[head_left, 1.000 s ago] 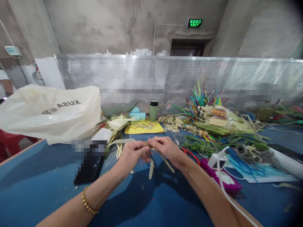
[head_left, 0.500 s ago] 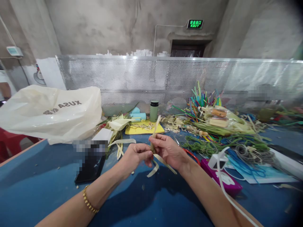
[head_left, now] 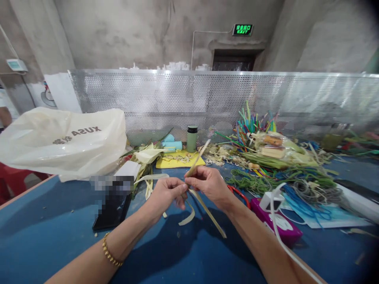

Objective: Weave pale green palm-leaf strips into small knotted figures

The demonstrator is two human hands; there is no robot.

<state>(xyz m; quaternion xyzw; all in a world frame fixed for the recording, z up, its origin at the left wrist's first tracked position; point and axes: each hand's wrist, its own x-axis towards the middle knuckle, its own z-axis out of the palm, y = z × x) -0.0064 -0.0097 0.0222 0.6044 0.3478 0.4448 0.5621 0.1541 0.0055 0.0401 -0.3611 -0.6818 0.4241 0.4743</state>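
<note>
My left hand (head_left: 170, 193) and my right hand (head_left: 207, 183) meet above the blue table (head_left: 166, 252), both closed in a pinch on pale, dried leaf strips. One strip (head_left: 202, 154) sticks up beyond my right fingers. Below the hands a straight strip (head_left: 211, 215) slants down to the right, and a curled strip (head_left: 188, 219) hangs beside it. My fingertips hide where the strips come together. Red-handled scissors (head_left: 239, 195) lie partly behind my right wrist.
To the left are a plastic bag (head_left: 65, 138) and a black phone (head_left: 114, 209). A green bottle (head_left: 192, 140) stands behind a yellow sheet (head_left: 166, 162). Green cords (head_left: 251, 181), a purple box (head_left: 281, 227) and a white cable (head_left: 276, 232) lie right. A perforated metal screen (head_left: 166, 94) crosses the back.
The upper strip now leans further right. The strip below my hands reaches lower and straighter, and the curled one has swung slightly left. Both hands stay closed, close together.
</note>
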